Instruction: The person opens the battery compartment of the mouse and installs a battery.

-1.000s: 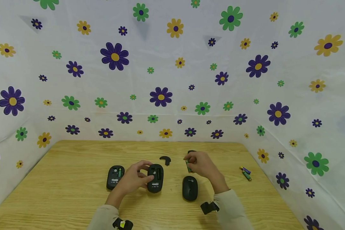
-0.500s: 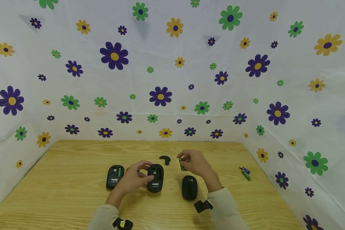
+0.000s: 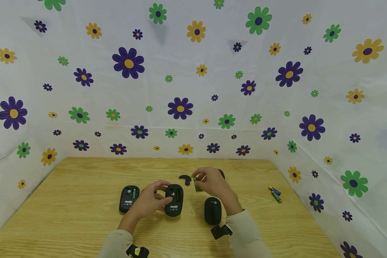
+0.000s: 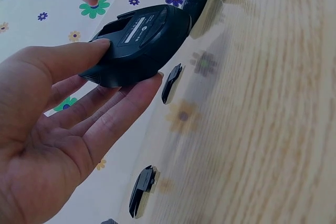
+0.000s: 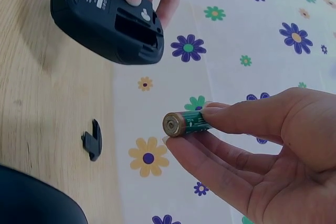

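Observation:
My left hand (image 3: pixel 153 200) grips a black computer mouse (image 3: pixel 174 200) above the table, thumb on its upturned underside. The mouse's battery slot (image 5: pixel 135 31) is uncovered, with its dark inside showing. To the right, my right hand (image 3: pixel 214 183) pinches a green battery (image 5: pixel 190 123) between thumb and fingers, its flat end turned toward the mouse. A gap separates battery and mouse in the right wrist view. Behind them on the table lies a black curved battery cover (image 3: pixel 186 179). Nearer my right forearm, another black mouse (image 3: pixel 213 211) rests upright.
Left of my left hand, a third mouse (image 3: pixel 129 199) lies underside up with a green battery (image 3: pixel 134 193) in its slot. Two loose batteries, one blue (image 3: pixel 275 190) and one green (image 3: pixel 276 197), lie at the table's right. A dark object (image 3: pixel 222 174) shows partly behind my right hand.
My right hand has carried the green battery leftward, closer to the held mouse. My left hand and its mouse have stayed in place.

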Demonstrator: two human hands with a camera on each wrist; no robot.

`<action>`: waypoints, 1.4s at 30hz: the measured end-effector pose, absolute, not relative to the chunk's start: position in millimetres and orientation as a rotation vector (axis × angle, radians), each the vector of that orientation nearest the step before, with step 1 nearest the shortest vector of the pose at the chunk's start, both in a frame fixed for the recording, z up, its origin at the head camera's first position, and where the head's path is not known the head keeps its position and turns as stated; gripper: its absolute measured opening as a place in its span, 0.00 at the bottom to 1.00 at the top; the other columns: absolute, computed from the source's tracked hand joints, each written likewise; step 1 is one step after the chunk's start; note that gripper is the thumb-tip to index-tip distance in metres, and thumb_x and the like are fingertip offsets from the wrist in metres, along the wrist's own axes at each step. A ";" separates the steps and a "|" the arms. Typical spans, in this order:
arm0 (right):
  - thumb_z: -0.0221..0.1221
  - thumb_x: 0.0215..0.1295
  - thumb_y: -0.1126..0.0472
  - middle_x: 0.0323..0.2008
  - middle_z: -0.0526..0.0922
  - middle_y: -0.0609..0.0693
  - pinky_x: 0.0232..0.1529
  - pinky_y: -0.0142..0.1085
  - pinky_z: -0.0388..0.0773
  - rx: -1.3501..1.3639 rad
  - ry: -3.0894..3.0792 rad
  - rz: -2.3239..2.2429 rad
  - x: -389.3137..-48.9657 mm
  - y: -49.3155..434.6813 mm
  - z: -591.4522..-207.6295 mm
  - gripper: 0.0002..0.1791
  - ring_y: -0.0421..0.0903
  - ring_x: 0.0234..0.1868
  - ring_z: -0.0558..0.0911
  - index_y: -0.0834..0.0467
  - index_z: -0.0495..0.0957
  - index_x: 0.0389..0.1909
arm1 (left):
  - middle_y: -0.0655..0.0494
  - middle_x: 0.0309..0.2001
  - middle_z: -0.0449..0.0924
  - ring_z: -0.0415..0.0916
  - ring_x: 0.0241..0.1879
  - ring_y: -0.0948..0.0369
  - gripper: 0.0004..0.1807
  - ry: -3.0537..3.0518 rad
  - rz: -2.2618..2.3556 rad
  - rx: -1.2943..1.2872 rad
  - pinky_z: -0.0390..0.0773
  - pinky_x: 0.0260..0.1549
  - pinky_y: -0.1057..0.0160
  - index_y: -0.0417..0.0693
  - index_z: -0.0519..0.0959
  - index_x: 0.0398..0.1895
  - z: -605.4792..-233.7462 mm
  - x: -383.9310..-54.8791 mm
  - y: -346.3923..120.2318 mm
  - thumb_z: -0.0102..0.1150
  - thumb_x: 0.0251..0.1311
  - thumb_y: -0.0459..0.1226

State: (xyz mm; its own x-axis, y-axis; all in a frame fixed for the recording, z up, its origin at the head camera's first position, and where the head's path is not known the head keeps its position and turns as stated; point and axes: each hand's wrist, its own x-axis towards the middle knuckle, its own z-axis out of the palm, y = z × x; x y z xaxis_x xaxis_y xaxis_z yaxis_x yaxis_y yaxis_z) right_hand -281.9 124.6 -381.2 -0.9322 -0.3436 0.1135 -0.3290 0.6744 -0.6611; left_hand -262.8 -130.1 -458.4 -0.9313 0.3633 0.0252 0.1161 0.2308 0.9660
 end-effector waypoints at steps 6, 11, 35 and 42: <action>0.65 0.66 0.70 0.35 0.87 0.55 0.30 0.33 0.84 -0.627 2.836 -1.112 -281.7 116.5 -381.4 0.09 0.41 0.28 0.85 0.59 0.86 0.45 | 0.34 0.63 0.72 0.86 0.40 0.55 0.29 2.283 1.777 0.446 0.90 0.34 0.49 0.44 0.71 0.70 -457.7 -262.1 -129.8 0.67 0.67 0.34; 0.65 0.66 0.71 0.36 0.87 0.56 0.30 0.33 0.84 -0.663 2.811 -1.110 -280.8 110.0 -382.1 0.09 0.42 0.29 0.86 0.59 0.85 0.45 | 0.34 0.63 0.72 0.86 0.40 0.55 0.29 2.282 1.780 0.447 0.90 0.33 0.51 0.44 0.71 0.70 -457.2 -261.7 -129.6 0.67 0.67 0.34; 0.67 0.65 0.69 0.33 0.89 0.53 0.31 0.29 0.80 -0.759 2.854 -1.028 -279.8 83.5 -390.3 0.09 0.40 0.30 0.82 0.60 0.86 0.45 | 0.37 0.60 0.76 0.87 0.40 0.56 0.27 2.298 1.759 0.436 0.91 0.33 0.55 0.46 0.73 0.67 -458.9 -264.2 -128.1 0.68 0.66 0.34; 0.67 0.65 0.69 0.34 0.88 0.54 0.31 0.30 0.81 -0.767 2.850 -1.027 -280.0 80.3 -390.5 0.08 0.40 0.31 0.82 0.61 0.85 0.44 | 0.36 0.60 0.75 0.87 0.40 0.57 0.27 2.305 1.747 0.441 0.90 0.32 0.57 0.45 0.72 0.68 -460.0 -264.6 -129.1 0.67 0.67 0.34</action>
State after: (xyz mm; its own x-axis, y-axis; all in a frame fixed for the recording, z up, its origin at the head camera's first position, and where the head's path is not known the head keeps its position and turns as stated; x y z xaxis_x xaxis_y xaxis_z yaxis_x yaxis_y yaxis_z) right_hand -280.0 80.3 -390.5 -0.8796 -0.4527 0.1464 -0.4420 0.6637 -0.6034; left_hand -264.6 -129.1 -460.0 -0.9319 0.3625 0.0092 0.1068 0.2501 0.9623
